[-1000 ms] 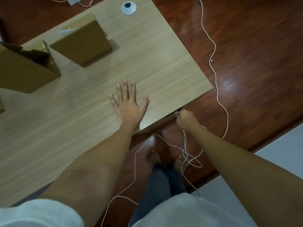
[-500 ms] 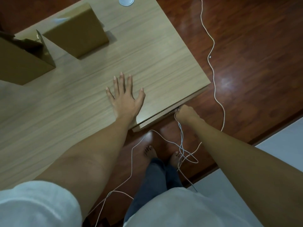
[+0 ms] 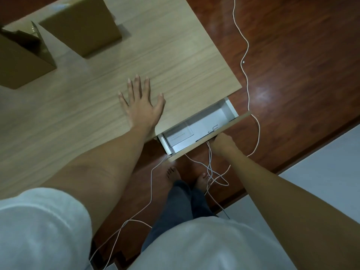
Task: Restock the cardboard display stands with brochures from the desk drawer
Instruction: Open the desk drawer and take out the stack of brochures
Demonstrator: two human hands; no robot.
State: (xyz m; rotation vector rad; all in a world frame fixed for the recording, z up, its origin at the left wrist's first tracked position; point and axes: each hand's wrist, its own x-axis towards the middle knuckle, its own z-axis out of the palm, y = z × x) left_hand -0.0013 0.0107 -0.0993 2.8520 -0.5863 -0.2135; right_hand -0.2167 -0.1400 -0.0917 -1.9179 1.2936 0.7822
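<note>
The desk drawer [image 3: 229, 127] stands partly pulled out from under the wooden desk [image 3: 175, 61]. Its inside is white, and a pale brochure stack [image 3: 178, 135] lies in its left part. My right hand [image 3: 222, 143] is closed on the drawer's front, at the handle. My left hand [image 3: 141, 105] lies flat on the desktop with fingers spread, just left of the drawer. Two brown cardboard display stands sit at the back left of the desk, one [image 3: 81, 26] nearer the middle and one [image 3: 21, 57] at the far left.
White cables [image 3: 246, 61] trail over the dark wooden floor on the right and loop under the drawer, around my bare feet [image 3: 173, 173]. A pale floor area [image 3: 321, 182] begins at the lower right. The desk's right edge runs diagonally beside the cable.
The drawer was shut and has slid out toward me, pulled by my right hand, showing its white inside. My left hand stays flat on the desktop.
</note>
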